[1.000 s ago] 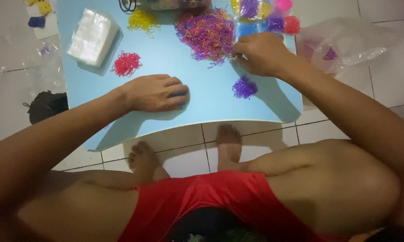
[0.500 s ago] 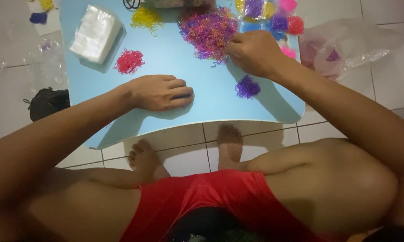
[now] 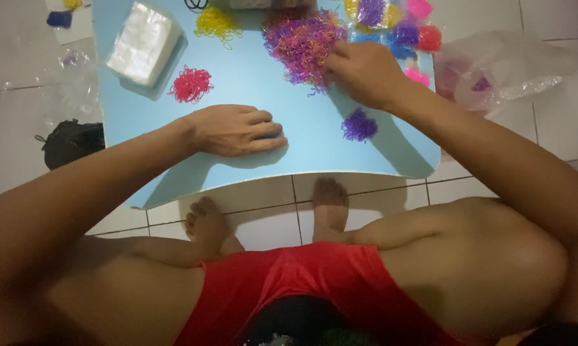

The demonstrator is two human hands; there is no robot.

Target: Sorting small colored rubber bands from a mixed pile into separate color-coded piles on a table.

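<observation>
A light blue table carries several heaps of small elastic bands, sorted partly by colour. The largest is the mixed pink-and-purple pile at the far middle of the top; it is a loose roundish mound with no clear long axis and no direction it points. The right hand lies at that pile's right edge, knuckles up, its fingertips buried in the bands, so whether they pinch anything cannot be told. The pile therefore sits just left of and beyond those fingers, and the right hand is much the nearer of the two. The left hand rests palm down on the near part of the table, fingers together and flat, well apart from the mound. A small purple heap lies just beside the right wrist, and a red heap sits beyond the left hand.
</observation>
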